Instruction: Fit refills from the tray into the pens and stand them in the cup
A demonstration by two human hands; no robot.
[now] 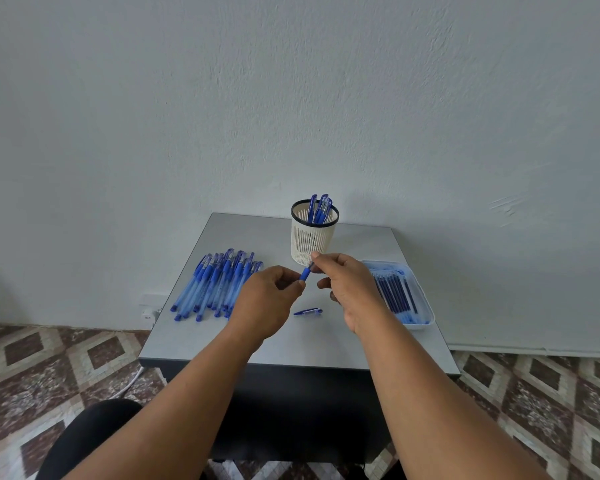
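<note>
Both hands are raised over the middle of the grey table (326,344), in front of the cup (313,237). The left hand (269,299) has its fingers curled round the lower part of a blue pen (305,273), gripping it near the blue grip section. The right hand (352,289) pinches the upper end of the same pen between thumb and forefinger; its remaining fingers are loosely curled. The pen is tilted, with its top end leaning toward the right hand. The cup, a cream slotted holder with a dark rim, stands at the rear centre of the table and contains several capped pens (321,209), standing upright. A pile of blue pens (215,285) lies on the left side of the table, just beside the left hand. The tray (425,303), pale and rectangular, sits on the right side, partly hidden behind the right wrist, with a row of dark refills (397,294) lying in it. A loose pen cap (308,311) lies on the table between the two forearms
</note>
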